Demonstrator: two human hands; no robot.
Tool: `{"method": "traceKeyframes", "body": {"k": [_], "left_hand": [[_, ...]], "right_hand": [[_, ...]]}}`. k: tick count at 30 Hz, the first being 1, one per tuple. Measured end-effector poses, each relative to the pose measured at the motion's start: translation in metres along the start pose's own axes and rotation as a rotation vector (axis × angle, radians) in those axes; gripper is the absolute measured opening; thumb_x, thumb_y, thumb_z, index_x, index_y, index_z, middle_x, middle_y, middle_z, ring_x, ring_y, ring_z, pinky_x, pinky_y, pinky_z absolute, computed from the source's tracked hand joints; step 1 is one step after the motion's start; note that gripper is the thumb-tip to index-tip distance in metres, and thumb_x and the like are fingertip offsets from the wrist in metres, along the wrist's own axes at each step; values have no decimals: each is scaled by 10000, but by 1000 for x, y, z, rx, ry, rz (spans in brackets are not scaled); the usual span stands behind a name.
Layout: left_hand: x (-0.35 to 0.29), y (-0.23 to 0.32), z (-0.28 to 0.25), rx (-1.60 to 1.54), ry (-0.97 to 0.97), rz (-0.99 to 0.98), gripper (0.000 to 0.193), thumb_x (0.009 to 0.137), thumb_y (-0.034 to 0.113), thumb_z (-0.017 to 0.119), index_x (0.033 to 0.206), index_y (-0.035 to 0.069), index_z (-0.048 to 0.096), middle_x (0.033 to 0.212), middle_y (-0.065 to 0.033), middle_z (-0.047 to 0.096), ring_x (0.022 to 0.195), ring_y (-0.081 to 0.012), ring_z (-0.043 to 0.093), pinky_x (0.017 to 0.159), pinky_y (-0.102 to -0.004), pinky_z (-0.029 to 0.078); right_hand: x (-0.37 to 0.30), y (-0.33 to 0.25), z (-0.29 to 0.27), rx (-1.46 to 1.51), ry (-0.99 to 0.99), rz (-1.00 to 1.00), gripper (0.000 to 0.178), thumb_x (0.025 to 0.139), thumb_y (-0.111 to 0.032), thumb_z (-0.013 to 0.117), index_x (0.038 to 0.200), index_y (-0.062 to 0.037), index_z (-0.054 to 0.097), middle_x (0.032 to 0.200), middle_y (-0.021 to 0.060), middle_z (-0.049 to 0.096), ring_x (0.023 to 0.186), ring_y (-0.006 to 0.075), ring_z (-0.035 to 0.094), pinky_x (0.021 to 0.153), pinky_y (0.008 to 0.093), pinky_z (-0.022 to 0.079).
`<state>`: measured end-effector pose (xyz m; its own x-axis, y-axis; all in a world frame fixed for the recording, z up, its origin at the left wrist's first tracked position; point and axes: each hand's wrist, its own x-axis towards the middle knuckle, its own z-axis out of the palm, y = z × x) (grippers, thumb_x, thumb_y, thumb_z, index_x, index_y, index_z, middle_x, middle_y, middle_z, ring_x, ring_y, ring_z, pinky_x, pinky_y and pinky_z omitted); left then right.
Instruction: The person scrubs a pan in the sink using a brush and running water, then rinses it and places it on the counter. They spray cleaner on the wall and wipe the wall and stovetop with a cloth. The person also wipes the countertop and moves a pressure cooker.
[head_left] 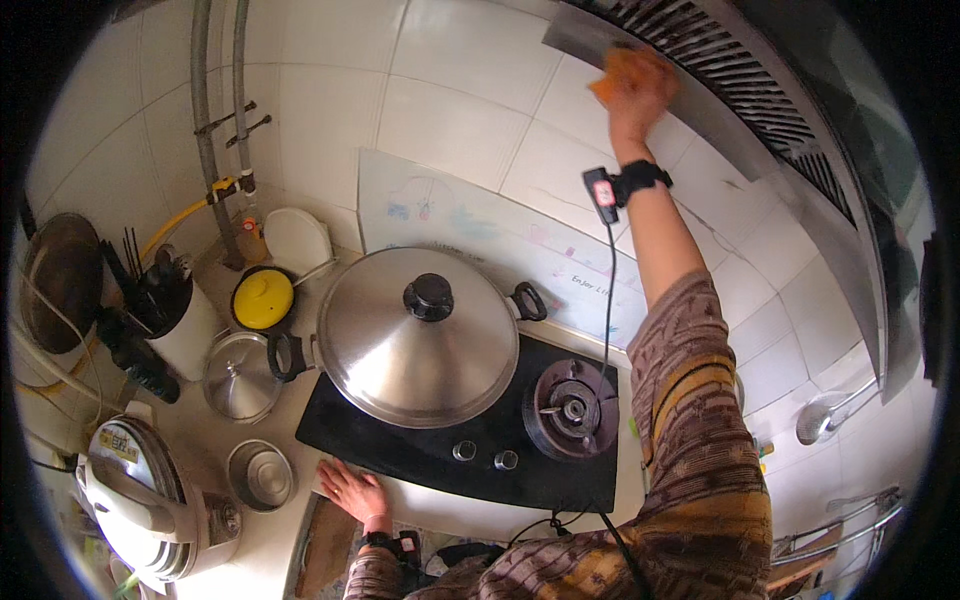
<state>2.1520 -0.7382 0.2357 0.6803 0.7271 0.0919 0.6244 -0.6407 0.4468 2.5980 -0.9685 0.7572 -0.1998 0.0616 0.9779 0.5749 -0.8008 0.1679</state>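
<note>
My right hand (pixel 645 95) is raised high at the back, its fingers closed round an orange cloth (pixel 606 88) against the lower metal edge of the range hood (pixel 722 120). Motion blurs the hand and cloth, and part of the cloth is hidden under the fingers. My left hand (pixel 353 492) rests with its fingers spread on the front edge of the counter, beside the black gas stove (pixel 400 452). Nothing is in it. A large lidded steel wok (pixel 375 345) stands on the stove's left side, and the right burner (pixel 572 408) is bare.
Left of the stove are a small steel pot (pixel 262 475), a steel lid (pixel 240 378), a yellow-lidded pan (pixel 263 298) and a pressure cooker (pixel 140 510). A white utensil holder (pixel 190 335) stands behind them. At right hangs a ladle (pixel 818 420). A cable dangles from my right wrist.
</note>
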Motion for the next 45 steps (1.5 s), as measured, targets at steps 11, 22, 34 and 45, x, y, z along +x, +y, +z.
{"method": "traceKeyframes", "body": {"k": [11,22,34,45], "left_hand": [[1,1,-2,-3,-18,-17,640,781,196,525,1357,4,322,1468,-178,198,1379,-293,129,1117,-424,82],[-1,-4,8,42,5,29,682,745,187,529,1361,-4,309,1475,-183,180,1383,-293,118,1120,-432,68],[-1,-5,11,78,8,16,670,761,226,502,1360,-7,314,1478,-172,185,1382,-295,118,1121,-431,58],[-3,0,11,124,18,5,633,802,207,459,1378,3,294,1475,-169,195,1376,-290,143,1120,-421,74]], "right_hand": [[30,-50,-10,-184,-375,-207,292,740,-16,586,1020,-95,565,1110,112,523,1028,318,484,878,386,426],[-8,113,-171,-512,-308,-56,293,768,-60,554,1058,-24,538,1150,180,505,1063,353,458,930,424,386],[-24,254,-265,53,121,856,359,735,5,590,1094,14,589,1038,132,640,922,261,617,812,319,499],[-115,185,-206,-302,-523,177,396,673,11,592,1061,-66,583,1161,150,518,1111,339,463,985,398,360]]}}
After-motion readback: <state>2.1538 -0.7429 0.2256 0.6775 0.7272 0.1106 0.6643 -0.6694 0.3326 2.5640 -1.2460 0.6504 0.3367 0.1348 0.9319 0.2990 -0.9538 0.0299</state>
